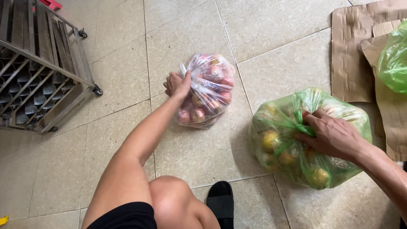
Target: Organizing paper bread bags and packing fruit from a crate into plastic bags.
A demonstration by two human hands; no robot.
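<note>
Green bag (pixel 271 140): translucent, yellow fruit inside, right hand (pixel 333 135) fingers pinching knot.

A second green bag (pixel 394 59) and the metal rack (pixel 38 68) run off the frame's edges. The right hand's fingertips (pixel 306 127) vanish into the gathered green bag (pixel 309 140); fruit inside the clear bag (pixel 207 91) blurs behind plastic.

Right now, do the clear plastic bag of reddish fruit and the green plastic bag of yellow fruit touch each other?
Apart. The head view shows bare floor tile between the clear bag and the green bag.
</note>
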